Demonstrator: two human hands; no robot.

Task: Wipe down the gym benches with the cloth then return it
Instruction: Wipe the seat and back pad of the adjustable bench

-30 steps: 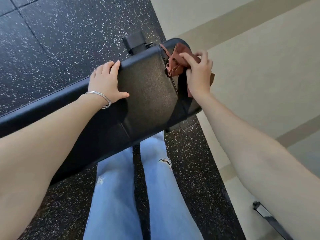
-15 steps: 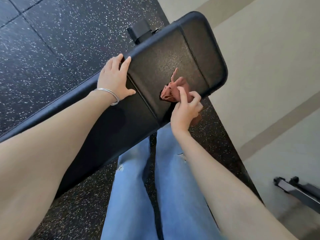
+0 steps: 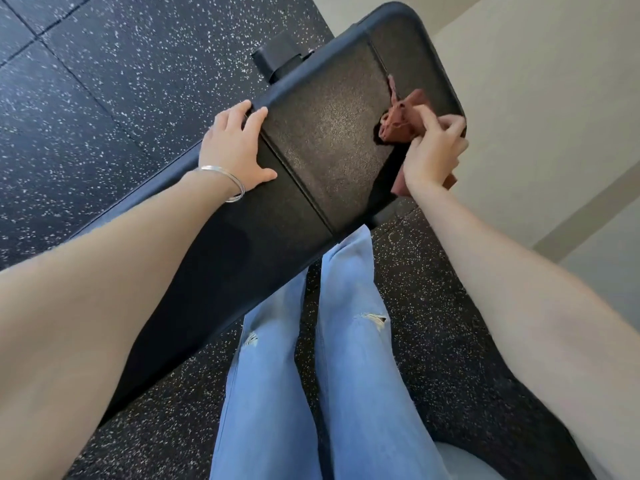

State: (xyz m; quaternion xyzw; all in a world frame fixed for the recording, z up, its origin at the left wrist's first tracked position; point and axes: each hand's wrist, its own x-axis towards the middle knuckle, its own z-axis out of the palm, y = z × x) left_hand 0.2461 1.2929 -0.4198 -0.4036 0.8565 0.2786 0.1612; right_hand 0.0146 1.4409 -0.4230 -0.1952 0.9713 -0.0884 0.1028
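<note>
Since half a second ago, the cloth (image 3: 401,123) has been carried by the right hand (image 3: 433,154) from the near edge of the bench (image 3: 329,140) pad toward its rounded end edge. One second ago it was pressed at that same end, so a return stroke is shown.

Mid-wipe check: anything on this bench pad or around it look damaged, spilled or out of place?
Nothing stands out. The bench pad looks intact, with no tear or spill showing. The right hand presses the bunched cloth near the pad's end; the left hand braces on its far edge. The floor is only speckled.
</note>
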